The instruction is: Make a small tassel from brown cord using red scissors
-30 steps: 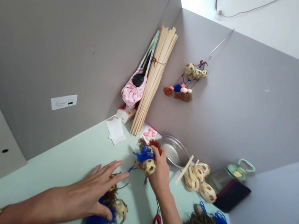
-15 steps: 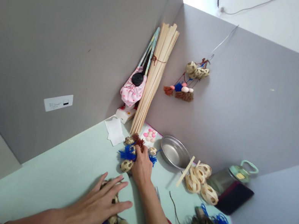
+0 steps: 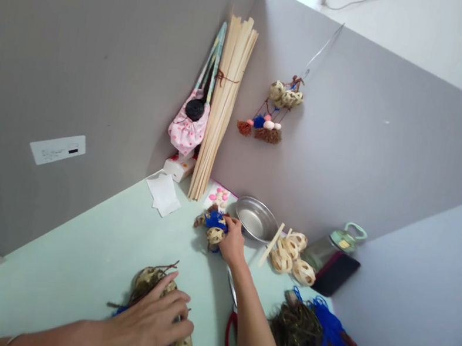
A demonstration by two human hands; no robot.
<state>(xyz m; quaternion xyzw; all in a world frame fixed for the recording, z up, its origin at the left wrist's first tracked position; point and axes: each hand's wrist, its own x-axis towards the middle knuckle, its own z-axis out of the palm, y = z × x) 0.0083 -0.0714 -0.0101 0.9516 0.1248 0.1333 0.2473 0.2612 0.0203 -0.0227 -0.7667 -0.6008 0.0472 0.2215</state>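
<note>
My right hand (image 3: 233, 242) has its fingers closed on the right side of a woven ball ornament (image 3: 215, 234), a cluster of small patterned balls with blue yarn tassels, on the pale green table. My left hand (image 3: 153, 323) lies palm down with fingers stretched over a second woven ball ornament (image 3: 146, 278). Brown cord ends and blue yarn stick out from under this hand, whose palm hides most of that cluster. Partly under my right forearm are red-handled scissors (image 3: 231, 340).
Along the back stand a steel bowl (image 3: 256, 220), pink beads (image 3: 218, 197), white paper (image 3: 163, 194) and bundled wood strips (image 3: 221, 112). At right are pale woven balls (image 3: 288, 253), a bottle (image 3: 327, 247), a dark phone (image 3: 336, 274) and a yarn heap (image 3: 304, 341). A similar ornament (image 3: 287, 96) hangs on the wall.
The view has shifted, so the scene sits further left. The far ornament's balls and tassels are bunched closer together under my right hand. My left hand's fingers have drawn nearer each other.
</note>
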